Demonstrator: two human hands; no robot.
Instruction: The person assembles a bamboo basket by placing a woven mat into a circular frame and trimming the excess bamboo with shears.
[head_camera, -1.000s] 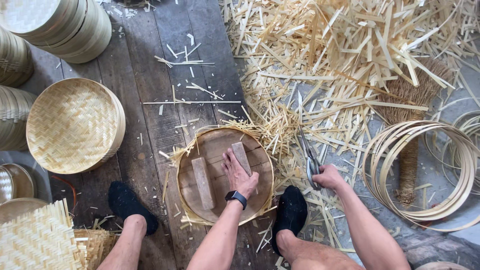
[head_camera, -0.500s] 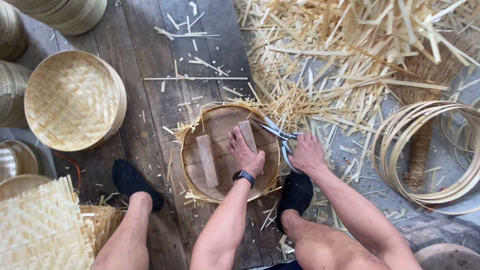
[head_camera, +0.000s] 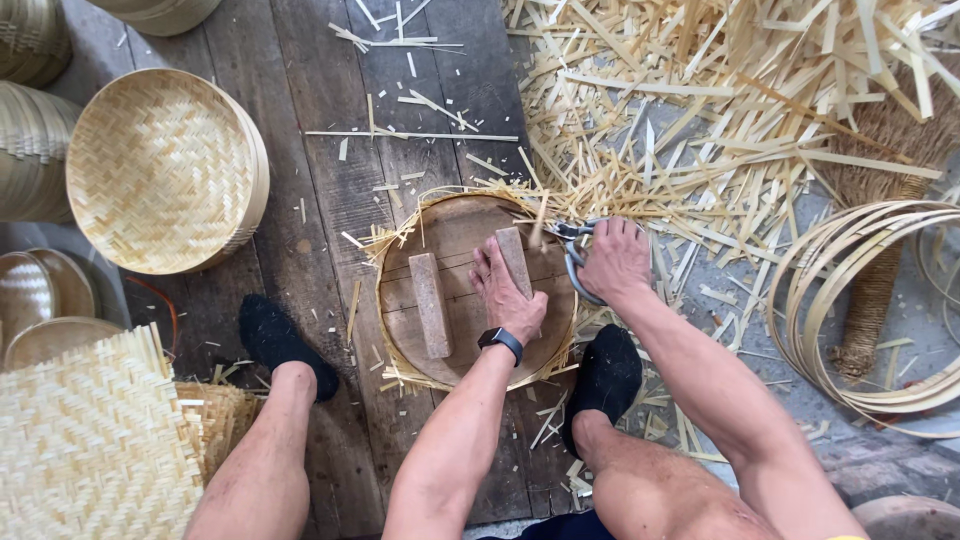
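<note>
The left hand presses flat, fingers spread, on the round wooden form that sits on the floor planks between the feet. The right hand is closed around shears at the form's upper right edge, where bamboo strips stick out. The blades seem partly open, though the hand hides them. They work near the left fingertips, so a slip could nick them; if pressure eases, the form may turn and the cut wander.

A single head-worn camera looks almost straight down from above the seated person, at close range. The dark plank floor fills the frame; the person's knees and forearms enter from the bottom edge. No second view is provided.
</note>
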